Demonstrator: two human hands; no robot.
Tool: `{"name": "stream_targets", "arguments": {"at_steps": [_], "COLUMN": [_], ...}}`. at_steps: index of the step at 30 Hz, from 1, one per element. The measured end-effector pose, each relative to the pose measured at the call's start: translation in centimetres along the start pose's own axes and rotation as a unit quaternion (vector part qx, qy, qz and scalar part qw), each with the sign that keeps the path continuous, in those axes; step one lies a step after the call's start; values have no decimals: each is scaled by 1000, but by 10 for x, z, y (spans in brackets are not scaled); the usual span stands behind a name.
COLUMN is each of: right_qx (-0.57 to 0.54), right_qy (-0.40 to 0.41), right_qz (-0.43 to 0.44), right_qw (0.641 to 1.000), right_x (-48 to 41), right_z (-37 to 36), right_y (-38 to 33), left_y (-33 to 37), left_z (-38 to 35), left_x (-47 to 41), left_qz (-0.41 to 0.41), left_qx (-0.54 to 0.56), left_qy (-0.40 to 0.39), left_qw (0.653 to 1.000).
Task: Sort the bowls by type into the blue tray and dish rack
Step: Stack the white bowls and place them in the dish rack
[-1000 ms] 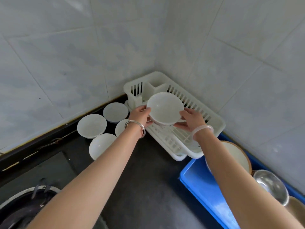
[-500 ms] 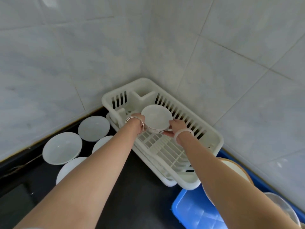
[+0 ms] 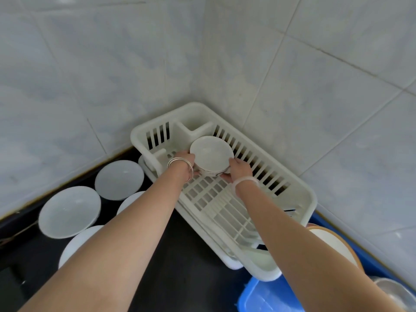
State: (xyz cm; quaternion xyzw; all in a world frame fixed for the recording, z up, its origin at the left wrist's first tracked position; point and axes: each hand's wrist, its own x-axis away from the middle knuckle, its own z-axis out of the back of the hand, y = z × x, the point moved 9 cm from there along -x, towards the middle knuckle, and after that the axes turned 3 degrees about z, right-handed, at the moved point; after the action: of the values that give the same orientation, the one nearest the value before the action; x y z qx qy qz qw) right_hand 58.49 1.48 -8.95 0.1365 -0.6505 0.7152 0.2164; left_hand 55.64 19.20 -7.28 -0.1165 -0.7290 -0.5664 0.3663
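Observation:
A white ceramic bowl [image 3: 211,156] sits low inside the far end of the white plastic dish rack [image 3: 299,192], close to the cutlery compartment. My left hand [image 3: 186,162] grips its left side and my right hand [image 3: 237,168] grips its right side. Several more white bowls wait on the dark counter to the left, among them one [image 3: 119,180] by the rack and a larger one [image 3: 69,211]. The blue tray [image 3: 267,298] shows at the lower right, holding a wood-rimmed bowl [image 3: 333,246] and a metal bowl [image 3: 396,293].
Tiled walls meet in a corner right behind the rack. The rack stands on a white drip tray [image 3: 229,263] on the black counter [image 3: 191,278]. My forearms cross the counter and cover part of the nearer white bowls.
Both hands have carried the white bowl away from me and down into the rack's far end. The view has shifted nearer and to the right.

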Motion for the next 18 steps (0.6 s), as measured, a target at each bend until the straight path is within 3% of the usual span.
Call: {"name": "stream_targets", "arguments": {"at_steps": [7, 12, 18], "right_qx": [-26, 126, 191], "right_qy": [-11, -30, -34], "right_qz": [17, 57, 80], "right_qw": [999, 990, 978], "right_x": [8, 19, 44], "right_z": [-2, -1, 11], "right_y": [2, -9, -26], "left_y": [1, 13, 22], "left_z": [1, 6, 9], "left_x": [-2, 8, 35], "left_qz": [-31, -88, -104], "left_qx": [-46, -178, -296], "left_qy": [12, 50, 49], "left_qw": [998, 979, 948]}}
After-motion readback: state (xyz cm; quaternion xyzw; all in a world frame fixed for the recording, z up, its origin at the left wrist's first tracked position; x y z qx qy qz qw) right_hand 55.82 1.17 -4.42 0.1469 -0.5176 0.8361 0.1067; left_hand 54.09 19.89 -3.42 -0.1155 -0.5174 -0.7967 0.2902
